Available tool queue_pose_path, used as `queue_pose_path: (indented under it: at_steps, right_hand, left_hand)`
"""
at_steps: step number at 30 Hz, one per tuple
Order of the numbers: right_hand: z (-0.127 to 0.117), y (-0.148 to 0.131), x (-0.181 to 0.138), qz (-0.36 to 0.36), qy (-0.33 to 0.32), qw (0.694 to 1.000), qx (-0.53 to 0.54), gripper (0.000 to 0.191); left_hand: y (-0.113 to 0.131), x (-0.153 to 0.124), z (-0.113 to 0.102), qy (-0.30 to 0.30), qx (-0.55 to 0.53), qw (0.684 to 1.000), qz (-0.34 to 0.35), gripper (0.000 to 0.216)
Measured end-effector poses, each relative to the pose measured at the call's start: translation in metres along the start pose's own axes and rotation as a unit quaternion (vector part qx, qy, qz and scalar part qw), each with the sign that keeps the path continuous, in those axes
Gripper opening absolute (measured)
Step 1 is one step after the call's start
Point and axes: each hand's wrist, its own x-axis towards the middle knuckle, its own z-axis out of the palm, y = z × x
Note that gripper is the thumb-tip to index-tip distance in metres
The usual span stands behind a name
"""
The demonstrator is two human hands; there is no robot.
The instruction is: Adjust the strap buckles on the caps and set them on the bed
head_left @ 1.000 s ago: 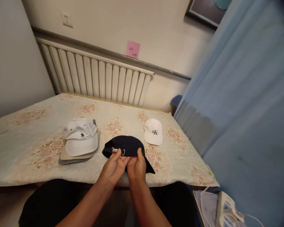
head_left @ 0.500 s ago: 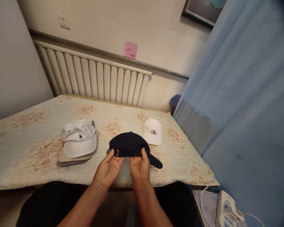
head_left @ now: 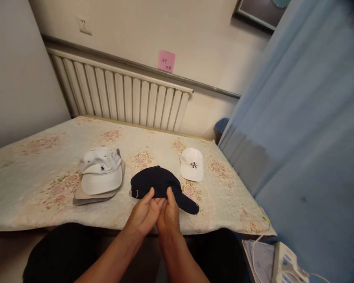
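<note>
A dark navy baseball cap (head_left: 156,181) is held side-on above the bed's near edge, its brim pointing right and slightly down, its strap buckle at the left. My left hand (head_left: 146,210) grips the lower edge near the middle, thumb on the outside. Close beside it, my right hand (head_left: 168,210) pinches the same edge, fingers under the cap. To the left lies a stack of caps, a white cap with a small blue logo (head_left: 102,182) on top of a beige cap (head_left: 79,195) and a grey one. A white cap with black letters (head_left: 191,173) rests behind at the right.
The caps lie on a floral bedcover (head_left: 153,143). Behind it are a white radiator (head_left: 120,94) and a wall with a pink note (head_left: 166,61). A blue curtain (head_left: 306,137) hangs at the right, above a power strip (head_left: 287,261) with cables.
Both hands have slid together toward the middle of the navy cap's lower edge. The cap has shifted slightly left, and the view has moved a little.
</note>
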Motion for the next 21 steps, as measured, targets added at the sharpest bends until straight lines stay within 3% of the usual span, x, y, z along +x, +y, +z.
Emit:
queue_pose_path:
  at_steps: [5,9,13,17,21]
  right_hand:
    - [-0.001,-0.003,0.004,-0.018,-0.032,0.999,-0.023,0.036]
    - [0.000,-0.003,0.004,-0.015,-0.043,0.999,-0.017,0.034]
    - [-0.004,0.001,0.003,-0.041,-0.007,0.999,-0.027,0.024]
    - [-0.008,0.003,0.001,-0.013,0.053,0.997,-0.059,0.020]
    - [-0.007,0.002,0.000,-0.033,0.061,0.994,-0.086,0.017]
  left_hand:
    - [0.008,0.003,-0.001,-0.010,-0.007,1.000,0.001,0.029]
    - [0.010,0.004,-0.001,-0.019,-0.014,1.000,0.003,0.030]
    - [0.002,0.003,0.001,-0.006,-0.002,1.000,0.004,0.026]
    - [-0.011,0.005,0.001,0.035,0.017,0.999,0.028,0.024]
    - [-0.017,0.007,0.000,0.040,0.022,0.998,0.051,0.023]
